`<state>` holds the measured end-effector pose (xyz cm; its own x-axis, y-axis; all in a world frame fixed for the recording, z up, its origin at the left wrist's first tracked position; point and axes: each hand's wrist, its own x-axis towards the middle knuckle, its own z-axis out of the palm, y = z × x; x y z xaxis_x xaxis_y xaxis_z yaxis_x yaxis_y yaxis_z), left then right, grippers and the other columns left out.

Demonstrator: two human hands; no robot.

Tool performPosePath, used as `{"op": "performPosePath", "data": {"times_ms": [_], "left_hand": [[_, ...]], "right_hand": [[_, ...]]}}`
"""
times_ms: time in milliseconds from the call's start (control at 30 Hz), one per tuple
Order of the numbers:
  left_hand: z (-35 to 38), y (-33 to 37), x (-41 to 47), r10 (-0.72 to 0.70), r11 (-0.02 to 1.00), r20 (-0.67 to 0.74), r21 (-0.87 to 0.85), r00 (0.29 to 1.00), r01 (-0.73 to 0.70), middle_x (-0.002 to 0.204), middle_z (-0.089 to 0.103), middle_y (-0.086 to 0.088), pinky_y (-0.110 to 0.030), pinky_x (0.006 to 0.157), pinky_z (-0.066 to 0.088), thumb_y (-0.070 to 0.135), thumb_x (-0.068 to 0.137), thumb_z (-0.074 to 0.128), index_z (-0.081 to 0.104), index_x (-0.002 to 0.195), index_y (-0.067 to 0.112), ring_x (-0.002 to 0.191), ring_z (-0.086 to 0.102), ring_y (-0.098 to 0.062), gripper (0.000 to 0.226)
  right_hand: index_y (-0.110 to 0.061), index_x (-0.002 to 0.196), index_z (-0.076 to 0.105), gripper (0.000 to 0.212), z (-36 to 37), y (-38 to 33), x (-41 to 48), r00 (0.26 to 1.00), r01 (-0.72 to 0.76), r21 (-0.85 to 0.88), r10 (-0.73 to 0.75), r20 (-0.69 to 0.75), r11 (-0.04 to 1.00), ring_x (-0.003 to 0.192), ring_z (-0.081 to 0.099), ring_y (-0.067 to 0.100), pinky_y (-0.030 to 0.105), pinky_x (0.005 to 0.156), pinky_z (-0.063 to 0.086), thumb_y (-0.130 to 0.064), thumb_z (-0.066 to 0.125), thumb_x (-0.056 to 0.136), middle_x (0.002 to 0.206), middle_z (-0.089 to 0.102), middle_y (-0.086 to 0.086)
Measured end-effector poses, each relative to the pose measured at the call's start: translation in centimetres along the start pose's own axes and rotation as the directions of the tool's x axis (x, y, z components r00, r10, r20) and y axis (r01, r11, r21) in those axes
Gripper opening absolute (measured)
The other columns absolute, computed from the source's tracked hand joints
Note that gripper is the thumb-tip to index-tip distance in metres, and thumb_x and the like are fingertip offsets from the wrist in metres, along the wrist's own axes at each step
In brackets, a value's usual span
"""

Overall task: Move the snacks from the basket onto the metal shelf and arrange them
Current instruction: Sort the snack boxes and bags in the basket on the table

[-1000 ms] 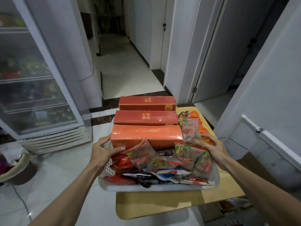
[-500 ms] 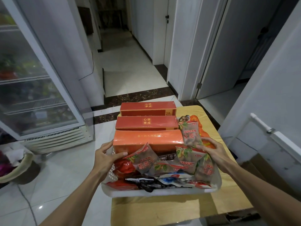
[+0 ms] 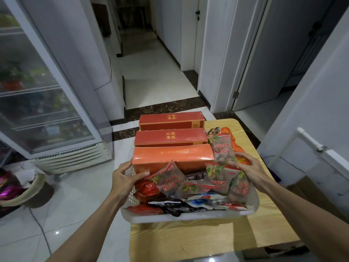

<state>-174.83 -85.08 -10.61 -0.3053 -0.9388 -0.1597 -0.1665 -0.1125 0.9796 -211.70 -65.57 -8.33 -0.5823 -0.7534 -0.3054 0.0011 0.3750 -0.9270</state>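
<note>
- White perforated plastic basket (image 3: 188, 217) sits on a light wooden counter (image 3: 188, 235), hanging off its left edge a bit. No metal shelf in view.
- Left hand (image 3: 123, 178) is on the basket's left rim, fingers curled round the end of the nearest orange box (image 3: 170, 157), thumb lying across the front of it. So it's clamped on the rim/box corner, though I can't tell which one it really grips.
- Right hand (image 3: 251, 169) is on the right side, fingers spread over the brownish see-through snack packets with red lettering (image 3: 171, 181). Looks like it's pressing on them or the rim beneath; can't tell if it's pinching anything.
- Counting: three long orange-red cartons, the other two (image 3: 171, 138) and (image 3: 171, 120) lined up behind the first. About five of those brownish packets, a red wrapped one (image 3: 146, 188) at the left, plus some dark and blue-white wrappers (image 3: 190, 204) along the front, too jumbled to count.
- Around it: glass-door fridge (image 3: 37, 91) to the left, woven bin (image 3: 24, 193) on the tiled floor, hallway with white doors ahead, white panel with a rail (image 3: 311, 140) on the right.
</note>
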Motion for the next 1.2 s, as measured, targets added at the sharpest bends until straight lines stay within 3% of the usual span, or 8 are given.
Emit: {"op": "performPosePath", "data": {"times_ms": [300,400,533,667,767,933,1067,1200], "left_hand": [[-1.0,3.1,-1.1,0.033,0.995,0.073,0.091,0.997,-0.039,0.148,0.043,0.002,-0.05,0.106,0.04,0.037,0.041,0.097,0.06,0.128,0.032,0.135,0.038,-0.02,0.095],[-2.2,5.9,-0.6,0.092,0.995,0.105,0.02,0.99,-0.095,0.145,0.046,0.002,-0.05,0.111,0.032,0.047,0.053,0.084,0.059,0.126,0.038,0.134,0.038,-0.02,0.078],[-2.0,10.2,1.9,0.172,0.983,0.1,0.04,0.98,-0.177,0.133,0.056,0.003,-0.039,0.105,0.036,0.039,0.086,0.067,0.058,0.128,0.034,0.129,0.047,-0.021,0.043],[-0.9,11.8,5.1,0.162,0.975,0.129,0.132,0.978,-0.178,0.134,0.056,0.0,-0.041,0.105,0.043,0.029,0.092,0.064,0.056,0.131,0.032,0.121,0.054,-0.021,0.04],[-0.2,12.0,7.0,0.15,0.971,0.177,0.158,0.973,-0.179,0.122,0.058,0.01,-0.03,0.095,0.047,0.021,0.094,0.063,0.056,0.132,0.032,0.114,0.054,-0.013,0.041],[0.3,11.2,10.7,0.093,0.968,0.283,0.198,0.955,-0.153,0.132,0.053,0.008,-0.034,0.101,0.046,0.015,0.093,0.064,0.053,0.135,0.034,0.124,0.049,-0.015,0.047],[0.9,11.4,12.2,0.023,0.971,0.382,0.212,0.924,-0.112,0.129,0.047,0.01,-0.013,0.074,0.05,0.018,0.093,0.063,0.048,0.137,0.038,0.109,0.052,-0.005,0.051],[1.1,11.5,13.3,0.021,0.979,0.427,0.177,0.904,-0.106,0.131,0.048,0.003,-0.015,0.068,0.054,0.018,0.094,0.06,0.05,0.135,0.036,0.108,0.055,-0.01,0.046]], "right_hand": [[-0.042,0.128,0.052,0.079,-1.2,-1.8,-0.8,0.994,-0.013,-0.199,0.035,0.106,0.98,0.114,0.057,0.025,0.045,0.094,0.049,-0.078,0.068,0.06,0.139,0.051,0.007],[-0.032,0.14,0.046,0.1,-1.4,-4.7,-1.2,0.988,0.155,-0.377,-0.146,0.053,0.913,0.13,0.046,0.025,0.047,0.105,0.039,-0.088,0.056,0.058,0.146,0.044,0.003],[-0.031,0.142,0.044,0.066,0.1,-9.4,0.0,0.93,0.357,-0.415,-0.362,0.071,0.837,0.134,0.042,0.021,0.046,0.105,0.041,-0.053,0.067,0.085,0.149,0.043,-0.002],[-0.027,0.146,0.041,0.06,3.3,-12.3,2.3,0.904,0.424,-0.446,-0.4,0.153,0.788,0.135,0.042,0.022,0.044,0.106,0.042,-0.033,0.066,0.092,0.15,0.043,-0.002],[-0.028,0.149,0.036,0.062,5.5,-12.7,4.2,0.914,0.406,-0.452,-0.362,0.184,0.795,0.138,0.038,0.026,0.047,0.107,0.041,-0.029,0.064,0.094,0.154,0.037,-0.001],[-0.03,0.152,0.03,0.063,7.9,-12.7,6.7,0.931,0.365,-0.456,-0.309,0.195,0.812,0.141,0.033,0.025,0.04,0.108,0.035,-0.028,0.059,0.097,0.157,0.032,0.001],[-0.029,0.15,0.035,0.06,8.5,-12.9,8.3,0.931,0.352,-0.404,-0.274,0.24,0.844,0.138,0.037,0.018,0.029,0.104,0.038,-0.024,0.059,0.097,0.153,0.037,-0.001],[-0.029,0.148,0.039,0.054,9.2,-13.4,9.0,0.94,0.297,-0.36,-0.205,0.271,0.884,0.118,0.045,0.012,0.016,0.08,0.048,-0.024,0.057,0.098,0.14,0.039,-0.006]]}}
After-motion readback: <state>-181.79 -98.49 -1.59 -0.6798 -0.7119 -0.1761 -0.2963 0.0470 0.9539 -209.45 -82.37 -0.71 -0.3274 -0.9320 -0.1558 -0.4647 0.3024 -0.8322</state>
